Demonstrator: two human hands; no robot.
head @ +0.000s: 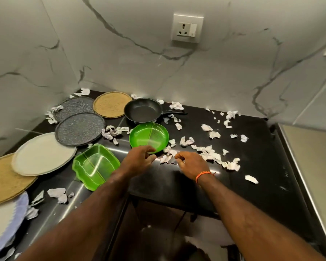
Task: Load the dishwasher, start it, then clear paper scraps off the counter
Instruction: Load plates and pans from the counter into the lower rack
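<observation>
No brand or writing can be read anywhere. The left hand (139,157) curls its fingers at the near rim of the round green plate (149,137) mid-counter — whether it actually grips is unclear. The right hand (190,164), loosely curled, holds nothing visible above paper scraps (209,152) strewn across the black counter (262,166). Plates at the counter's left edge are cut off.

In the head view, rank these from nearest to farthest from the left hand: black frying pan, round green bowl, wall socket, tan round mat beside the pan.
1. Round green bowl: the left hand is at its near rim.
2. Black frying pan: just behind the bowl.
3. Tan round mat: back left, beside the pan.
4. Wall socket: up on the wall.
</observation>
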